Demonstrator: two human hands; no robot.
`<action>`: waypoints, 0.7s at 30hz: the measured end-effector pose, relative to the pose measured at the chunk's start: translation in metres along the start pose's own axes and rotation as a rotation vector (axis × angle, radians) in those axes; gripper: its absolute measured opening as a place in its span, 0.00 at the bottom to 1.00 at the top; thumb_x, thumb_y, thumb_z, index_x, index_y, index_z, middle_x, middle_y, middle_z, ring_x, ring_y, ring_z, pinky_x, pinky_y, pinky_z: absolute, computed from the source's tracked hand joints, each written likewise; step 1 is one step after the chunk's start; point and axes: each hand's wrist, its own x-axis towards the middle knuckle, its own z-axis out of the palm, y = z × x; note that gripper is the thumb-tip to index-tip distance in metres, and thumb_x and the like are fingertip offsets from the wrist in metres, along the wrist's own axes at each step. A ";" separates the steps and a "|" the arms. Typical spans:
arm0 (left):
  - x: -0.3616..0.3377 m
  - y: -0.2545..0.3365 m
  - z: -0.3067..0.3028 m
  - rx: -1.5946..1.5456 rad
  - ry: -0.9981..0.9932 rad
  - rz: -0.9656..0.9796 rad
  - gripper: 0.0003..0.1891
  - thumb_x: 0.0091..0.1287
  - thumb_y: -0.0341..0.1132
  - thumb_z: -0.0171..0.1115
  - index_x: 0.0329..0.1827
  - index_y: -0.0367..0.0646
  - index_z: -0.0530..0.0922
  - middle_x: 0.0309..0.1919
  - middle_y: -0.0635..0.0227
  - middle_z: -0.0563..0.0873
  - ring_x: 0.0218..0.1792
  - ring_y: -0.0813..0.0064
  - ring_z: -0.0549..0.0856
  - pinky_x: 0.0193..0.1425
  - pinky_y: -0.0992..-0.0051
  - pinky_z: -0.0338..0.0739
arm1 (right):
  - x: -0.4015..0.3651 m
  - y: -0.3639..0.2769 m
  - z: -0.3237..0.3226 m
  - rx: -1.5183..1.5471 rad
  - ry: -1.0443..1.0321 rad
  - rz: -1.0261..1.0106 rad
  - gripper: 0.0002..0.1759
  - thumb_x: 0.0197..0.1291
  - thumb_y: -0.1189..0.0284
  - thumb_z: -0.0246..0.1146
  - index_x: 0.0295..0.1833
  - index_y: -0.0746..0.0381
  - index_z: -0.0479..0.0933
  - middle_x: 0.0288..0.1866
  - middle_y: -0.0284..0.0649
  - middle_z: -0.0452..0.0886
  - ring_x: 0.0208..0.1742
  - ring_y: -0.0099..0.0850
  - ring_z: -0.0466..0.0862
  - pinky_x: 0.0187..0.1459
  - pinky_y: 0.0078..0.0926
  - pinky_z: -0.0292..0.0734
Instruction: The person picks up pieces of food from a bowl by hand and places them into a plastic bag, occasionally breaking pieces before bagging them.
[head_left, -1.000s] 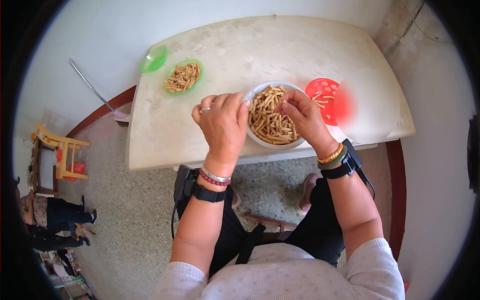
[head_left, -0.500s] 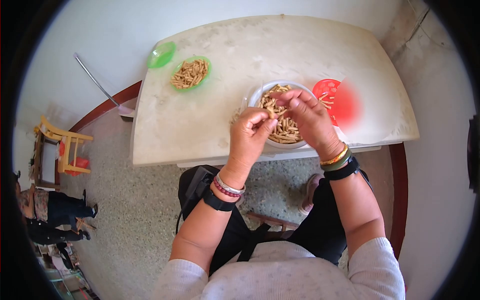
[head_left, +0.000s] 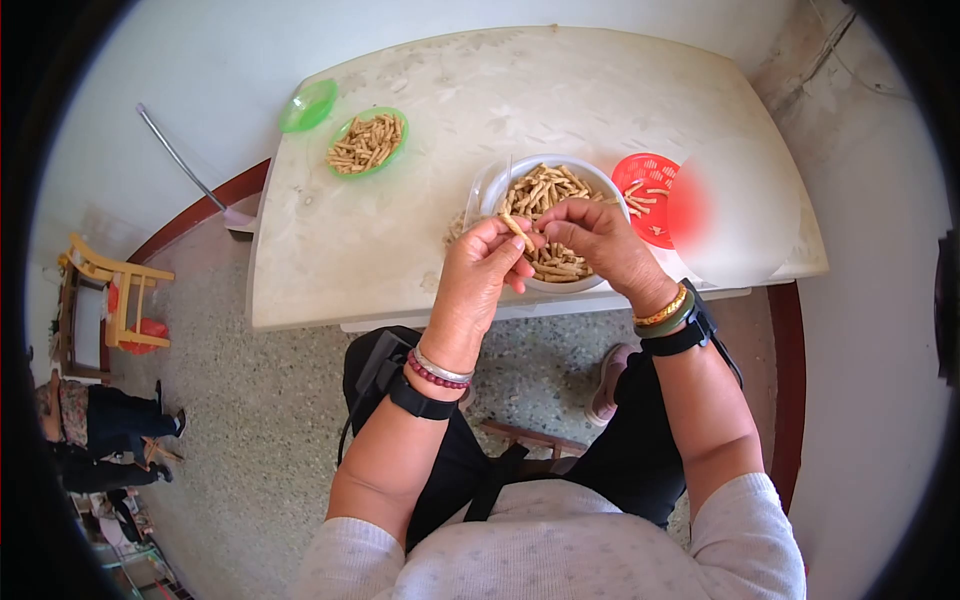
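Note:
Over the near edge of a white bowl [head_left: 610,187] full of brown sticks [head_left: 548,188], my left hand [head_left: 482,262] pinches one light brown stick [head_left: 517,230] between thumb and fingers. Its upper end points up and to the left. My right hand [head_left: 597,241] is just to the right, thumb and forefinger pressed together close to the stick; whatever is between them is too small to make out. Right of the bowl, a red basket [head_left: 645,167] holds several pale pieces.
A green dish [head_left: 404,136] of brown sticks and a green bowl [head_left: 308,107] stand on the table [head_left: 440,90] at the left. A wooden chair [head_left: 125,297] and two people [head_left: 115,415] are at far left. A long-handled tool [head_left: 180,155] leans against the wall.
My right hand has lowered and closed its thumb and forefinger. A stick now shows clearly in my left hand. The whole view has shifted slightly.

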 end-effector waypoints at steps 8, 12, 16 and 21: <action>0.001 0.003 0.004 -0.115 0.108 0.159 0.05 0.71 0.28 0.62 0.47 0.42 0.81 0.35 0.72 0.86 0.23 0.89 0.74 0.26 0.88 0.67 | 0.005 -0.003 0.016 0.254 -0.031 0.099 0.10 0.69 0.68 0.63 0.50 0.63 0.78 0.37 0.28 0.82 0.38 0.15 0.76 0.41 0.15 0.73; 0.002 0.002 0.005 0.086 0.099 0.254 0.07 0.70 0.28 0.63 0.48 0.42 0.81 0.33 0.77 0.82 0.24 0.92 0.69 0.25 0.88 0.61 | 0.006 0.002 0.019 0.433 -0.120 0.147 0.08 0.70 0.67 0.62 0.47 0.61 0.78 0.36 0.28 0.81 0.32 0.13 0.72 0.35 0.13 0.69; 0.000 0.008 0.006 0.394 0.239 0.488 0.11 0.67 0.26 0.65 0.51 0.41 0.82 0.33 0.78 0.82 0.24 0.91 0.70 0.27 0.87 0.65 | 0.013 0.007 0.019 0.455 -0.015 0.006 0.07 0.69 0.70 0.64 0.44 0.62 0.78 0.34 0.29 0.81 0.29 0.15 0.72 0.32 0.13 0.69; 0.014 0.030 -0.014 1.009 0.504 0.894 0.13 0.63 0.28 0.69 0.50 0.40 0.82 0.34 0.71 0.82 0.24 0.84 0.73 0.30 0.82 0.72 | 0.030 0.012 0.025 0.187 0.295 -0.216 0.05 0.64 0.74 0.66 0.42 0.63 0.78 0.32 0.30 0.80 0.31 0.16 0.76 0.33 0.15 0.72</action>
